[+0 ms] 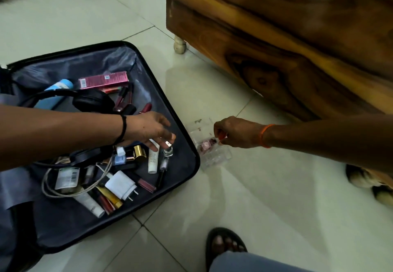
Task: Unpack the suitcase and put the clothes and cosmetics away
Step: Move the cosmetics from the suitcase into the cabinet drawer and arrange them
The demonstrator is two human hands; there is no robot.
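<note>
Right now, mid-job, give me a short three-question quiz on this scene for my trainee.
1. True or false: the clear box sits inside the suitcase.
2. What is the right hand doing? A) resting flat on the floor B) pinching a small item over the clear box C) gripping the headphones
3. Which hand reaches over the things in the suitcase?

Key:
1. False: it stands on the floor tiles, beside the suitcase.
2. B.
3. The left hand, fingers spread above the white tube.
</note>
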